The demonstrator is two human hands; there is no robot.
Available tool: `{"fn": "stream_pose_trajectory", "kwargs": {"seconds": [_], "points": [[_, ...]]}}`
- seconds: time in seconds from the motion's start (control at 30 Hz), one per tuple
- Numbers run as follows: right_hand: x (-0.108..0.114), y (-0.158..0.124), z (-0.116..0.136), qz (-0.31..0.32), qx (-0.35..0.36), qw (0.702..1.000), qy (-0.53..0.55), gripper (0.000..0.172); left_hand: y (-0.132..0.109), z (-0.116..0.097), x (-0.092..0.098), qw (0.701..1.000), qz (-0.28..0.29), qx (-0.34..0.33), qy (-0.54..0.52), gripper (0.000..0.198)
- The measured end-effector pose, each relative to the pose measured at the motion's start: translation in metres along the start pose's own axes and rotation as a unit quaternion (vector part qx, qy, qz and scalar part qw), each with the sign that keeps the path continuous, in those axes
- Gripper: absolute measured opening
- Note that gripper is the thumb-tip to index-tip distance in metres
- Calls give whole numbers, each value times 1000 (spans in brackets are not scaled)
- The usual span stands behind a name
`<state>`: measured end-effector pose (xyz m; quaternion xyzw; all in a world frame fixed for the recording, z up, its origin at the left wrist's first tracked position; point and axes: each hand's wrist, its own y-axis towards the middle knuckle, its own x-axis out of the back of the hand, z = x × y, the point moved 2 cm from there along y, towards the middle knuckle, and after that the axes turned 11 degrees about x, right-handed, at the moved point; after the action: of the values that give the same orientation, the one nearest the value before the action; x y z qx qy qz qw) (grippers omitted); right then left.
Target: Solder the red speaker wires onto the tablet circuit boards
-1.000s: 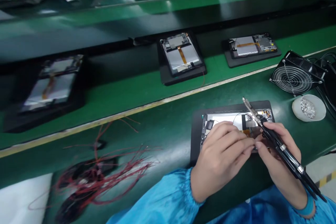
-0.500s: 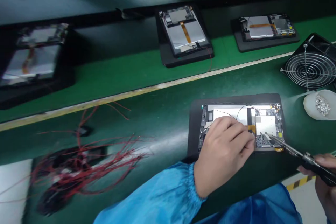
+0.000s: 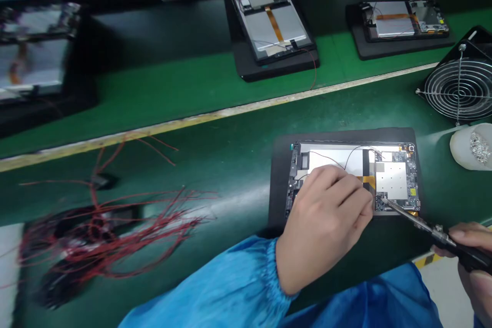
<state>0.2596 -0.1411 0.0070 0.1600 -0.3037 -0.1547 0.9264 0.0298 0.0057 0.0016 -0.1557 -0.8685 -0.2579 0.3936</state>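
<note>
An opened tablet (image 3: 392, 179) lies on a black mat (image 3: 342, 136), showing a silver battery panel, an orange flex ribbon, thin dark wires and a circuit board on its right. My left hand (image 3: 323, 220) rests over the tablet's lower middle, with fingertips bunched near the ribbon; anything between them is hidden. At the right edge, my right hand (image 3: 471, 261) is closed around a soldering iron (image 3: 434, 230). The iron's thin metal tip reaches the lower left corner of the circuit board.
A wire-guarded fan (image 3: 459, 89) and a pale dish of silvery solder scraps (image 3: 471, 146) stand to the right. A tangle of red wires (image 3: 115, 220) lies left on the green bench. Similar opened tablets (image 3: 271, 20) sit on black mats along a raised green shelf.
My right hand has moved right and lowered the iron from across the tablet to the board's corner. My left hand stays on the tablet, and the view has tilted, shifting the scene upward.
</note>
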Motion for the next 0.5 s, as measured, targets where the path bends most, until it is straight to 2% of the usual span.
{"fn": "stream_pose_trajectory", "kwargs": {"seconds": [0.23,0.43,0.5], "points": [[-1,-1,0,14,6,999,-30,26,1,0,1,1000,11,-1,4,22],[1,-2,-4,33,7,999,-11,26,0,-1,1,1000,21,7,9,25],[3,-6,-7,13,-11,1000,-3,28,0,-1,1,1000,23,7,10,25]]}}
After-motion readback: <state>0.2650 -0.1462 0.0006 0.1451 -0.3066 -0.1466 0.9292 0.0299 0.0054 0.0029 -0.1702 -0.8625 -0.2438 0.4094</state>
